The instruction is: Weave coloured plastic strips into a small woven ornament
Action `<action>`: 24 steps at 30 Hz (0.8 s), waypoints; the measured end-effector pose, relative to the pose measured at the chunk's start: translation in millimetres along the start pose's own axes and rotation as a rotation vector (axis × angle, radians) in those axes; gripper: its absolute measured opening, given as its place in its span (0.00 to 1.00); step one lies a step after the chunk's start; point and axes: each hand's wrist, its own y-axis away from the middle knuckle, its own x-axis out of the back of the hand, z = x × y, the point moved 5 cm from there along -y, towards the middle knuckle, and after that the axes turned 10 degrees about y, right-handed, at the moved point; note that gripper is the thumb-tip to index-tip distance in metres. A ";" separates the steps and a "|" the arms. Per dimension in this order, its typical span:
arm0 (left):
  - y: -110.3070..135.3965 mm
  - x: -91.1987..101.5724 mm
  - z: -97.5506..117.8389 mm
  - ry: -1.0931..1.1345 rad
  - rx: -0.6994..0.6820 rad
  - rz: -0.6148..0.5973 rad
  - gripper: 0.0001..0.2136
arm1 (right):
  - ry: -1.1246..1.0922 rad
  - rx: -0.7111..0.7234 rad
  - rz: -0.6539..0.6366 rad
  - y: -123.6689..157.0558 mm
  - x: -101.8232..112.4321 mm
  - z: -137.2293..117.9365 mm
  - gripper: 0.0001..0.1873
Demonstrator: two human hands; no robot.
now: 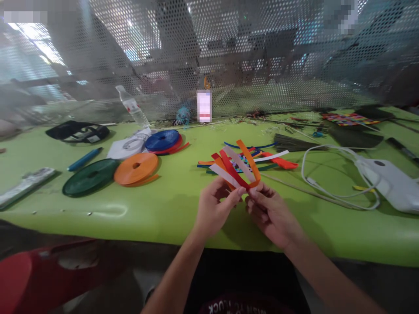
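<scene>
Above the table's front part, my left hand pinches a small bunch of flat ribbon strips in red, orange and white between thumb and fingers. My right hand is closed on the same strips from the other side, close to the left thumb. The strips' free ends fan upward, and an orange one bends at the right fingertips. Just beyond the hands lies a woven multicoloured piece with blue, green, orange and white strip ends sticking out, partly hidden by the held strips. Beside it rests a red-orange handled tool.
Ribbon rolls in green, orange and blue lie left, near a blue pen and a leaning plastic bottle. At right are a white power bank with a looped cable and dark fibre bundles. A mesh screen stands behind.
</scene>
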 end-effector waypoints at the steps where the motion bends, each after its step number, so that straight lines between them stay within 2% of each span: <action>1: -0.4 1.6 0.4 -0.010 -0.018 0.051 0.08 | 0.003 0.000 0.010 -0.2 0.2 0.5 0.20; 4: -1.9 4.4 0.4 -0.011 -0.045 0.135 0.05 | 0.009 -0.004 0.033 -0.5 -0.3 1.5 0.20; 8: -4.7 5.2 0.7 0.020 -0.029 0.095 0.04 | 0.044 -0.016 0.050 0.9 -2.2 0.6 0.21; 12: -5.4 8.6 1.5 -0.001 -0.014 0.088 0.05 | 0.212 -0.063 -0.001 4.3 -2.2 -0.1 0.21; 17: -4.8 8.7 -1.1 -0.030 -0.009 0.079 0.06 | 0.400 -0.037 -0.060 4.7 0.1 -0.2 0.23; 24: -5.6 8.2 -1.3 -0.036 -0.021 0.089 0.05 | 0.576 0.039 0.001 4.2 0.8 -2.2 0.27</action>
